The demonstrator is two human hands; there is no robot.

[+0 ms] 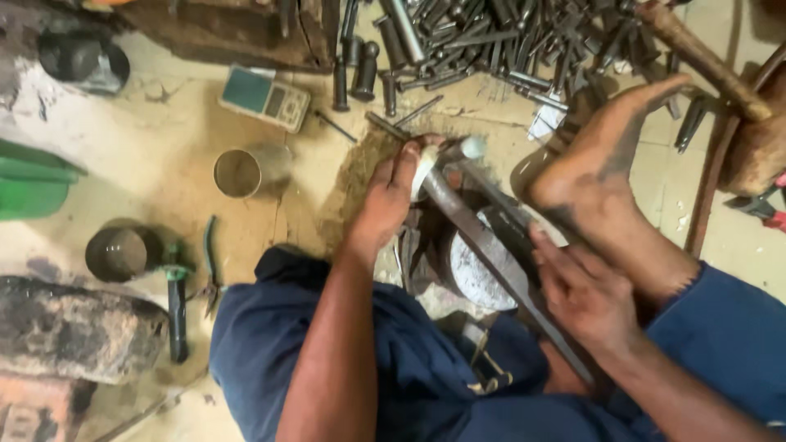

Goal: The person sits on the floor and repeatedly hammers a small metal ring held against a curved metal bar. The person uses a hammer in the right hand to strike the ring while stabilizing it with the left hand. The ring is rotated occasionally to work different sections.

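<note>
Gripping long grey metal file (483, 245), worn, flat, both hands, pale-tipped workpiece (426, 168)

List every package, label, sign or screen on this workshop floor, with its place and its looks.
Small digital scale: on the floor above the open metal cup, left of the pile of dark metal tools; flat rectangle, pale casing, teal-green platform, small grey screen.
White paper scrap: on the floor beside the bare foot; any marks are too blurred to make out.
</note>
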